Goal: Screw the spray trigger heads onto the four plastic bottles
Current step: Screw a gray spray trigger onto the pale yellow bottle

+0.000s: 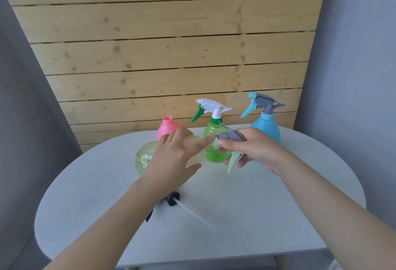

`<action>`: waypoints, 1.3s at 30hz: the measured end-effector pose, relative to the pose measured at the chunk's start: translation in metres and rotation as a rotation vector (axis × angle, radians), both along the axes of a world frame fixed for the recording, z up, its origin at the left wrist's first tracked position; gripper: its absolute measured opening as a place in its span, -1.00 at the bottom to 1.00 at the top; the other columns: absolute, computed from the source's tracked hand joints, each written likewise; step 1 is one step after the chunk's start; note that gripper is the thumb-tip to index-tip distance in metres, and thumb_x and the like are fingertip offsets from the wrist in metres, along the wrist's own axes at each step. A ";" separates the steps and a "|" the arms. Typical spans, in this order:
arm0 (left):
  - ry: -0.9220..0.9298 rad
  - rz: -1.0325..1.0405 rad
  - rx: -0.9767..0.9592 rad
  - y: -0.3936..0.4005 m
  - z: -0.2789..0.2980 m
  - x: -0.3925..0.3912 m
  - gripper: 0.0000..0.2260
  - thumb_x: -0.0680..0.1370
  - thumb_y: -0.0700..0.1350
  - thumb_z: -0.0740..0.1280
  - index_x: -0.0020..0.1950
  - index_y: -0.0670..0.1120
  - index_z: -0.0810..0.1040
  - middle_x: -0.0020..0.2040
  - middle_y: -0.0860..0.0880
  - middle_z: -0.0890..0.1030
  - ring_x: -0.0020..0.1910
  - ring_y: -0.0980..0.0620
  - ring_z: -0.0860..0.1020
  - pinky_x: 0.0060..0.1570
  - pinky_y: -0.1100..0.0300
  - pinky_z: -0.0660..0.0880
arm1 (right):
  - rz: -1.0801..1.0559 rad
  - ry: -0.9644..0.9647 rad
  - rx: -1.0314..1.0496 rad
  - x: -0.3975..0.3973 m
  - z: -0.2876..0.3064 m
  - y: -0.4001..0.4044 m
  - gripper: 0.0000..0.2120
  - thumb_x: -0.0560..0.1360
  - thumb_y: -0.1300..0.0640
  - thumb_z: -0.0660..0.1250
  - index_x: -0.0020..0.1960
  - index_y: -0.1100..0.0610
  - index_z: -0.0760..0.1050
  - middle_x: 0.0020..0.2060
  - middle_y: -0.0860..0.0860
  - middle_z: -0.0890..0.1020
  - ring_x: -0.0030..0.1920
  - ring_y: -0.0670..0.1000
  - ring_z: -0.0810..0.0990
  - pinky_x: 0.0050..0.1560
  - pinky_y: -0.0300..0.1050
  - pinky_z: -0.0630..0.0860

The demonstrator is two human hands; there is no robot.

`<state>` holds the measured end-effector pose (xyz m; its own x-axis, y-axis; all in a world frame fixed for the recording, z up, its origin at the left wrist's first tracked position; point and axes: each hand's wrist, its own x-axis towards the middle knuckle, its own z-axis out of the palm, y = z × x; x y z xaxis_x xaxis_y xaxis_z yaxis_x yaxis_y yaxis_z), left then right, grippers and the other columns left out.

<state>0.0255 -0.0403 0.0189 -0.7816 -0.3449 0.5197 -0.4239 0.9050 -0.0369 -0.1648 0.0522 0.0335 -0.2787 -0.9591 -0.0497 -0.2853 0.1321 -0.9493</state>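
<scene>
A pale yellow-green bottle [145, 159] lies tilted on the white table [257, 205], and my left hand [173, 158] rests over it, fingers spread along its neck. My right hand [250, 149] holds a grey trigger head with a pale green lever [232, 139] just right of that neck. Behind stand a green bottle [214, 139] with a white and green trigger head and a blue bottle [266, 129] with a grey and blue head. A pink bottle [168, 127] stands open-necked at the back left. A black trigger head [172, 199] with a clear tube lies under my left forearm.
A wall of wooden planks [171, 55] rises right behind the table. Grey walls flank it on both sides. The table's rounded front edge [192, 261] is near me.
</scene>
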 end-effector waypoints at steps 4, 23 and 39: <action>-0.024 -0.028 0.059 0.002 -0.001 -0.002 -0.26 0.25 -0.08 0.57 0.39 0.08 0.38 0.06 -0.18 0.55 -0.07 -0.22 0.54 -0.04 0.06 0.43 | 0.037 0.078 0.025 -0.001 0.002 0.000 -0.75 0.28 -0.01 0.53 -0.09 0.03 0.60 -0.28 -0.08 0.70 -0.26 -0.06 0.70 -0.37 -0.25 0.50; -0.061 -0.052 0.101 0.006 0.000 0.001 -0.37 0.20 -0.09 0.60 0.25 -0.03 0.55 0.01 -0.23 0.58 -0.11 -0.26 0.57 -0.06 -0.06 0.48 | 0.001 0.154 0.098 0.009 -0.009 -0.004 -0.56 0.39 -0.31 0.27 -0.16 0.09 0.49 -0.51 -0.11 0.61 -0.50 -0.24 0.49 -0.47 -0.37 0.33; -0.046 -0.042 0.381 -0.005 -0.005 0.005 -0.31 0.34 -0.05 0.52 0.39 0.20 0.31 0.12 -0.04 0.46 0.02 0.08 0.39 -0.05 0.33 0.27 | 0.175 0.000 -0.137 0.008 -0.020 -0.013 -0.74 0.41 0.23 0.44 0.06 0.24 0.49 -0.30 -0.12 0.65 -0.26 -0.06 0.64 -0.29 -0.22 0.50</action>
